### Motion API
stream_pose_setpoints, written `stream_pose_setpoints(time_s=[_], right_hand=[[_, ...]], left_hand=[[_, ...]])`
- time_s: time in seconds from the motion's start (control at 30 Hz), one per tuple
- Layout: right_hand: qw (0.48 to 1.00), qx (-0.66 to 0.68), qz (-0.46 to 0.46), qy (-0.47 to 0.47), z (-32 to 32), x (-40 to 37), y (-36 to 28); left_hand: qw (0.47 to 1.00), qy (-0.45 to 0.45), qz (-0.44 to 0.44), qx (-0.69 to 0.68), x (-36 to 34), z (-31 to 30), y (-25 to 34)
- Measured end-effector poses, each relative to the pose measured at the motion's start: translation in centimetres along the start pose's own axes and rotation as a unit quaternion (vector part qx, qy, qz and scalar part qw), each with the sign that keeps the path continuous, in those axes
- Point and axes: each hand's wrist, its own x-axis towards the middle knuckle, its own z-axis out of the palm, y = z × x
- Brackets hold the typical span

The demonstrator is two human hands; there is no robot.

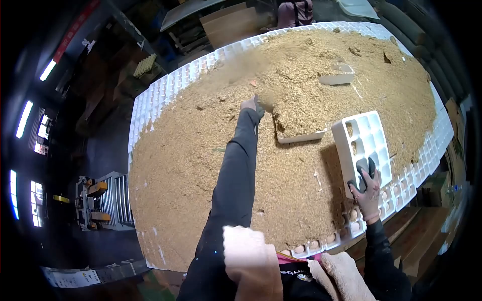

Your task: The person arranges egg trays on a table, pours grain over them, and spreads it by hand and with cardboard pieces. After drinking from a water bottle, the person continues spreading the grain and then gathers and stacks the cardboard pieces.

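Currently stretching the left hand (249, 104) toward twelve o'clock, flicking husk (201, 150) beside the half-buried tray (301, 131), fingers too blurred to judge; clamping right hand (370, 193) fingers on the white cell tray (364, 138) at two o'clock, tilting it, seemingly for shedding husk.

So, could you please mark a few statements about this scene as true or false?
1. The right hand grips a white cell tray by its near edge. True.
2. The left hand rests beside the right one. False: it is stretched far out onto the husk pile.
3. The held tray is full of eggs. False: its cells look mostly empty, with a little husk in some.
4. Eggs sit in cells along the near edge of the pile. True.
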Motion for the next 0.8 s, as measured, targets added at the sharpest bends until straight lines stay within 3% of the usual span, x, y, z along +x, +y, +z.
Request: stream_pose_setpoints(time_s=[0.03, 0.13, 0.17, 0.2, 0.23, 0.3, 0.37, 0.4, 0.43, 0.47, 0.5, 0.53, 0.57, 0.8], right_hand=[[1.000, -0.012, -0.004, 0.008, 1.5, -0.7, 2.6], [0.998, 0.045, 0.025, -0.020, 1.1, 0.9, 2.7], [0.998, 0.054, 0.014, -0.013, 1.3, 1.6, 3.2], [0.997, 0.067, 0.031, -0.009, 1.3, 2.5, 3.1], [0.996, 0.079, 0.048, -0.006, 1.2, 3.5, 2.6], [0.989, 0.131, 0.066, -0.004, 0.8, 5.8, 1.1], [0.998, 0.063, 0.031, -0.010, 0.6, 6.6, 1.3], [0.997, 0.073, 0.033, -0.009, 0.7, 6.6, 1.9], [0.995, 0.078, 0.055, -0.015, 0.7, 6.3, 2.4], [0.998, 0.045, 0.041, -0.012, 0.8, 5.6, 3.8], [0.999, 0.014, 0.029, -0.006, 1.1, 4.9, 4.8], [1.000, -0.017, 0.007, -0.002, 1.1, 4.7, 4.9], [1.000, 0.020, 0.010, 0.004, 1.7, 3.7, 6.5], [0.992, 0.098, 0.063, -0.056, 2.5, 4.5, 1.6]], left_hand=[[1.000, 0.007, -0.019, -0.008, 1.7, 1.2, 0.8], [0.998, 0.009, -0.034, -0.059, 4.9, 4.8, 2.2], [0.997, 0.005, 0.010, -0.076, 5.0, 6.4, 2.3], [0.987, 0.001, 0.125, -0.096, 4.7, 8.0, 2.0], [0.975, -0.005, 0.220, 0.010, 6.4, 8.3, 1.5], [0.965, 0.017, 0.243, -0.094, 7.8, 8.2, 0.8], [0.983, -0.028, 0.130, -0.124, 5.2, 3.7, 1.8], [0.995, 0.000, 0.101, -0.012, 8.4, -2.0, -0.1], [0.843, 0.011, 0.467, 0.266, 9.0, -7.8, -3.0], [0.871, 0.061, 0.340, 0.349, 3.5, -10.6, -2.0], [0.777, 0.070, 0.453, 0.431, 3.9, -16.8, -4.0], [0.750, 0.135, 0.482, 0.433, 3.0, -21.4, -6.3], [0.902, 0.160, 0.226, 0.332, -2.9, -20.6, -4.7], [0.896, 0.175, -0.045, 0.406, -3.6, -12.9, -1.1]])
